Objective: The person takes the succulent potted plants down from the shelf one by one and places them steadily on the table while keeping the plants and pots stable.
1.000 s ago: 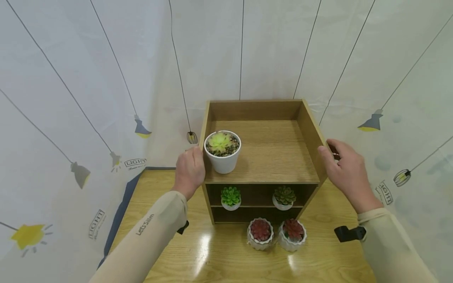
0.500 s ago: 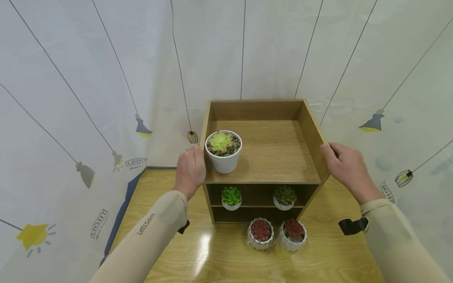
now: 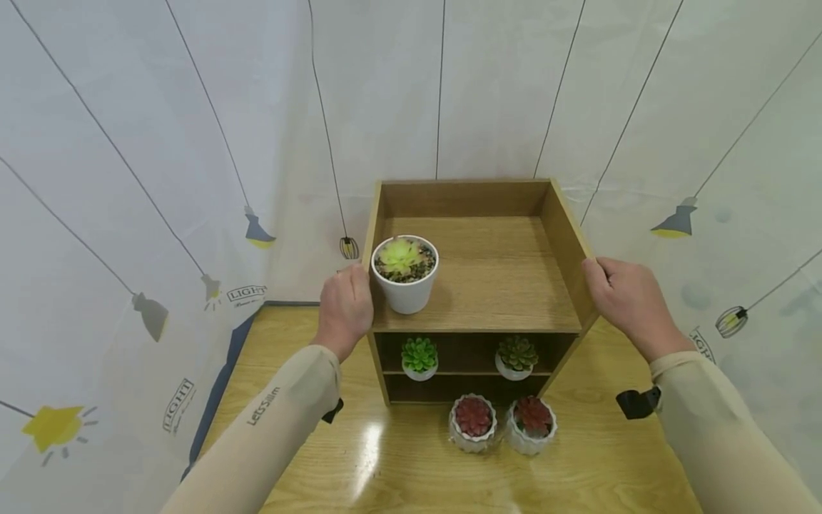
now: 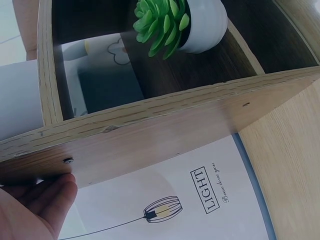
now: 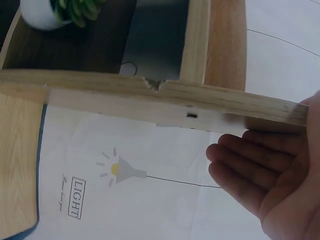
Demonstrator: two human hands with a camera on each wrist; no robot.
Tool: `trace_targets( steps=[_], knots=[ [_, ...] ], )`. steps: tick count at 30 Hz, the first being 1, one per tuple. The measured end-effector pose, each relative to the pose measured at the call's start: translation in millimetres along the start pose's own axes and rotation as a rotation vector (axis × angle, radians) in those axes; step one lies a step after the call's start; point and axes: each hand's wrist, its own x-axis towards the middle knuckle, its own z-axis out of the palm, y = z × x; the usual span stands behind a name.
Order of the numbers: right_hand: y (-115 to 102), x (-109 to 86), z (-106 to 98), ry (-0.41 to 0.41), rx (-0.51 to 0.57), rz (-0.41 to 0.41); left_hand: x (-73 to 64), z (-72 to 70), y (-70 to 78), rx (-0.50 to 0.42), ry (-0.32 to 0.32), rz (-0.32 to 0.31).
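Note:
A small wooden shelf point(image 3: 488, 278) stands on the table, its open top tray facing up. My left hand point(image 3: 345, 307) holds the upper edge of its left side panel; in the left wrist view the fingertips point(image 4: 62, 192) touch the panel's outer face. At the opposite panel, my right hand point(image 3: 629, 303) grips the edge, thumb on top and fingers along the outside. A white pot with a yellow-green succulent point(image 3: 406, 275) stands in the tray's left front, beside my left hand. Below, a bright green succulent point(image 3: 419, 357) and a darker green one point(image 3: 516, 358) sit in white pots on the middle level.
Two red succulents, the left one point(image 3: 473, 421) and the right one point(image 3: 531, 425), stand in white scalloped pots before the shelf on the wooden table point(image 3: 334, 464). A pale wall covering point(image 3: 488, 93) printed with hanging lamps rises behind and at both sides.
My right hand has settled against the right panel, and the gap between its thumb and index finger has narrowed. The left hand, shelf and plants look unmoved.

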Motion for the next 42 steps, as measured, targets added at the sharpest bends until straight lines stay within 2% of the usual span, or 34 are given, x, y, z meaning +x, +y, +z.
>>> trace_targets(
  steps=[8, 15, 34, 42],
  knots=[
    [3.2, 1.1, 7.5, 0.058, 0.009, 0.009, 0.2, 0.3, -1.1, -0.003, 0.003, -0.004],
    [5.9, -0.3, 8.5, 0.064, 0.03, 0.046, 0.4, 0.4, 1.0, -0.004, -0.023, -0.017],
    [4.7, -0.1, 11.6, 0.115, 0.07, 0.041, 0.3, -5.9, 3.7, -0.004, -0.07, -0.031],
    [2.2, -0.5, 13.5, 0.142, 0.087, 0.037, 0.2, -7.5, 4.5, -0.009, -0.065, -0.062]
  ],
)
